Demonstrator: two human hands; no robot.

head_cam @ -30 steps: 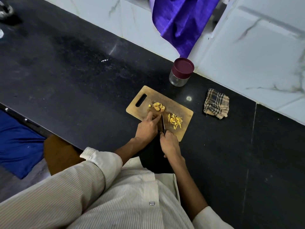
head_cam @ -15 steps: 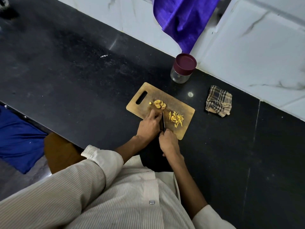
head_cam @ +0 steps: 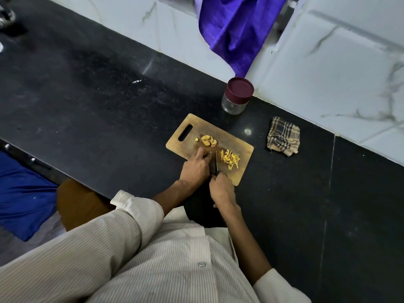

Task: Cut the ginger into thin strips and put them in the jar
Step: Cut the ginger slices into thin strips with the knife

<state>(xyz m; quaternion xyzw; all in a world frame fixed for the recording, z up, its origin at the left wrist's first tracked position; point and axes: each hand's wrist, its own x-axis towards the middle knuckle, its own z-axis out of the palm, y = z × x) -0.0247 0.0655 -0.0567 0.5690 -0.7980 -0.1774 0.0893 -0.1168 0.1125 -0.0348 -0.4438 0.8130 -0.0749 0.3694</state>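
A wooden cutting board (head_cam: 242, 149) lies on the black counter. Yellow ginger slices (head_cam: 208, 141) sit near its handle slot, and a heap of thin ginger strips (head_cam: 230, 159) lies to their right. My left hand (head_cam: 195, 167) rests on the board with its fingers curled down beside the blade; what lies under the fingertips is hidden. My right hand (head_cam: 220, 189) grips the handle of a knife (head_cam: 216, 161), whose blade stands between my left fingers and the strips. A glass jar (head_cam: 237, 96) with a maroon lid on stands behind the board.
A folded checked cloth (head_cam: 283, 136) lies right of the board. A purple cloth (head_cam: 236, 29) hangs over the white marble wall above the jar. The counter's front edge runs at the lower left, with blue fabric (head_cam: 24, 193) below it.
Both hands stay at the board with the knife between them; the blade shifts only slightly. The view drifts a little.
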